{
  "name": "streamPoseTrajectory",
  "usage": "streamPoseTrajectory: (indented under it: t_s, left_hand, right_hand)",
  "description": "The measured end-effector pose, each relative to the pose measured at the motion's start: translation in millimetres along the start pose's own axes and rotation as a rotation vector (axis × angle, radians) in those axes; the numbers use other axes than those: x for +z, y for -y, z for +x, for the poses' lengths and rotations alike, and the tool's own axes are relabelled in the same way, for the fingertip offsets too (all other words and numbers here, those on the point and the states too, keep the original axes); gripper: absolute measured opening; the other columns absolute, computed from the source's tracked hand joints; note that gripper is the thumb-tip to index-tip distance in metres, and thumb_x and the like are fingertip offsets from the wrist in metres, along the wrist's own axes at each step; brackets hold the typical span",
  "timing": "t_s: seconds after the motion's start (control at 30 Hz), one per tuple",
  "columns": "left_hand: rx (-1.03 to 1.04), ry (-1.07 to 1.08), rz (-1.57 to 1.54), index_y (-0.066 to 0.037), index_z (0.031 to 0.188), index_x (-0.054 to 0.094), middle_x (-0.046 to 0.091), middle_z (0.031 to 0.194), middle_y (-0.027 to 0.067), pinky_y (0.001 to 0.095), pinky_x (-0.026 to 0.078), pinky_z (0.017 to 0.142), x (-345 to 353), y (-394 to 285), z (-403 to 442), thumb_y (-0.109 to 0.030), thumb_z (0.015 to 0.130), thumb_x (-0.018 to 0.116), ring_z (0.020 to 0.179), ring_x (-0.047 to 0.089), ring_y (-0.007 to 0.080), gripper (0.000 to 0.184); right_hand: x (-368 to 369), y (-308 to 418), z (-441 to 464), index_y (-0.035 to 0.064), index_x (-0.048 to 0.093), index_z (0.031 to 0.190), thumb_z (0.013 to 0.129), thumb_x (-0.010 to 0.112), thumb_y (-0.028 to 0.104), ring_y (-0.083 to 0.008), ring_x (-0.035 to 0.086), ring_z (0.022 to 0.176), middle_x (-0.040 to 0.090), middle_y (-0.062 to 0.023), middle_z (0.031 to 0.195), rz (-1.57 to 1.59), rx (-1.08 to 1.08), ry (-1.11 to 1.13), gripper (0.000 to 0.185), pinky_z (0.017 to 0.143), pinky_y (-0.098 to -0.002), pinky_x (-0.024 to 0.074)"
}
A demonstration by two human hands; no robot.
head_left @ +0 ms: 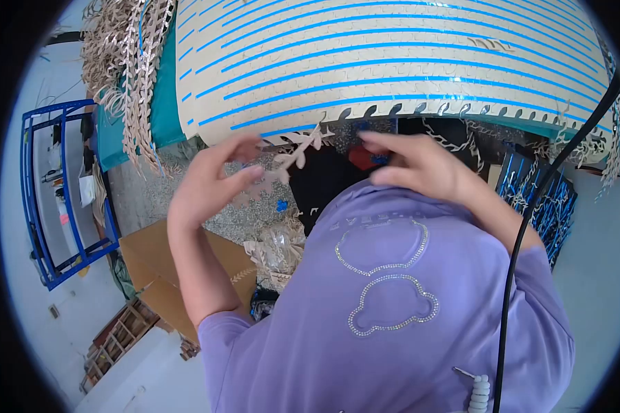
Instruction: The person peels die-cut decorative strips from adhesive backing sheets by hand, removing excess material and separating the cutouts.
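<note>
A large cream sheet (393,65) with blue stripes lies over a surface in front of me, and dark leaf-shaped gaps run along its near edge. A pale leaf-shaped strip (300,153) slants down from that edge between my hands. My left hand (217,175) is beside the strip's left side, thumb and fingers apart, with no firm grip visible. To the right of the strip, my right hand (420,162) is slightly blurred, its fingers and thumb spread near the sheet's edge. I see nothing between them.
Bundles of pale leaf strips (134,82) hang over a green cloth (165,113) at the left. Below are a cardboard box (158,255) and a plastic-wrapped bundle (279,251). A blue metal frame (65,193) is farther left. Blue-and-white strips (537,196) lie right. A black cable (523,234) crosses the view.
</note>
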State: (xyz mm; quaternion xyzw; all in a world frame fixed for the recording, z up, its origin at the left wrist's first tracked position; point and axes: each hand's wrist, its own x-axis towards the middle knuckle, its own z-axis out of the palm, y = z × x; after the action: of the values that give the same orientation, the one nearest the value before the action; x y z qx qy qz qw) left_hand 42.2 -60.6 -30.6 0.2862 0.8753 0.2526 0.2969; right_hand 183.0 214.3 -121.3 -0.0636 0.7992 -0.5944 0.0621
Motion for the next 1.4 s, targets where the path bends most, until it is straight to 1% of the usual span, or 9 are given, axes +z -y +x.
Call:
streamPoseTrajectory:
  t_s: [0.1,0.3,0.43,0.8,1.07,1.13,1.27,1.33,1.4]
  left_hand:
    - [0.121,-0.066,-0.243,-0.001,0.106,0.057,0.062,0.082,0.0053,0.0240,0.045,0.067,30.8,-24.6,12.2,-0.010,0.081,0.061,0.075,0.057,0.0108,0.026]
    - [-0.203,-0.086,-0.596,0.001,0.090,0.056,0.058,0.072,0.0056,0.0286,0.046,0.059,75.9,-26.1,28.1,-0.015,0.087,0.057,0.065,0.056,0.0135,0.017]
    - [-0.102,-0.130,-0.317,0.001,0.086,0.056,0.054,0.067,0.0038,0.0272,0.041,0.053,58.7,-31.9,23.7,-0.016,0.091,0.051,0.056,0.049,0.0116,0.019]
    - [-0.059,0.003,-0.459,-0.002,0.083,0.057,0.048,0.065,-0.0041,0.0215,0.034,0.054,23.9,-13.6,50.0,-0.018,0.091,0.054,0.060,0.041,0.0039,0.019]
    - [0.055,-0.031,-0.312,-0.001,0.081,0.058,0.047,0.063,-0.0058,0.0212,0.032,0.052,8.5,-7.8,55.1,-0.015,0.087,0.059,0.059,0.039,0.0032,0.015]
    - [0.076,-0.033,-0.248,0.000,0.081,0.058,0.048,0.063,-0.0057,0.0210,0.032,0.052,1.4,-1.2,51.6,-0.014,0.086,0.060,0.060,0.039,0.0032,0.015]
    - [0.069,-0.018,-0.206,0.000,0.081,0.060,0.049,0.063,-0.0050,0.0205,0.034,0.052,-1.3,10.0,50.4,-0.013,0.086,0.060,0.060,0.040,0.0031,0.014]
    - [0.034,0.014,-0.320,-0.001,0.081,0.058,0.050,0.067,-0.0050,0.0196,0.033,0.056,4.1,4.6,48.2,-0.013,0.085,0.060,0.063,0.041,0.0028,0.012]
    - [0.020,0.032,-0.378,-0.002,0.081,0.058,0.051,0.069,-0.0050,0.0191,0.033,0.057,8.2,5.0,48.9,-0.012,0.085,0.061,0.064,0.042,0.0027,0.012]
  right_hand:
    - [35.0,-3.4,47.9,0.0005,0.056,0.115,0.087,0.060,0.020,-0.0101,0.059,0.069,0.064,-0.0087,0.090,0.583,0.336,0.093,0.035,0.060,-0.0236,0.0475]
    - [46.9,-7.1,69.1,-0.0011,0.058,0.110,0.090,0.056,0.022,-0.0076,0.058,0.065,0.063,-0.0049,0.085,0.403,0.233,0.104,0.031,0.057,-0.0217,0.0464]
    - [43.8,-6.4,65.6,-0.0010,0.059,0.103,0.091,0.054,0.023,-0.0069,0.057,0.063,0.063,-0.0033,0.082,0.440,0.204,0.120,0.027,0.056,-0.0209,0.0463]
    - [52.4,-10.0,67.4,0.0005,0.060,0.096,0.094,0.049,0.022,-0.0082,0.057,0.058,0.062,-0.0033,0.076,0.793,0.289,0.121,0.024,0.055,-0.0200,0.0467]
    - [40.1,-13.0,55.4,0.0006,0.059,0.092,0.093,0.049,0.021,-0.0124,0.057,0.056,0.059,-0.0048,0.070,0.432,0.288,0.183,0.023,0.054,-0.0245,0.0468]
    - [31.5,-29.1,40.8,0.0002,0.060,0.094,0.091,0.050,0.023,-0.0243,0.064,0.066,0.065,-0.0115,0.077,-0.016,0.210,0.006,0.025,0.063,-0.0317,0.0500]
    - [22.5,-45.7,16.4,-0.0009,0.061,0.093,0.089,0.053,0.025,-0.0315,0.063,0.073,0.065,-0.0134,0.081,-0.075,0.263,0.040,0.027,0.067,-0.0351,0.0498]
    - [20.3,-26.8,7.8,-0.0016,0.059,0.104,0.085,0.060,0.022,-0.0247,0.064,0.074,0.066,-0.0124,0.083,-0.262,-0.034,0.047,0.031,0.068,-0.0308,0.0505]
    - [-0.7,23.4,8.0,0.0008,0.060,0.107,0.080,0.064,0.026,-0.0280,0.064,0.081,0.066,-0.0119,0.088,-0.185,-0.044,0.162,0.036,0.073,-0.0332,0.0504]
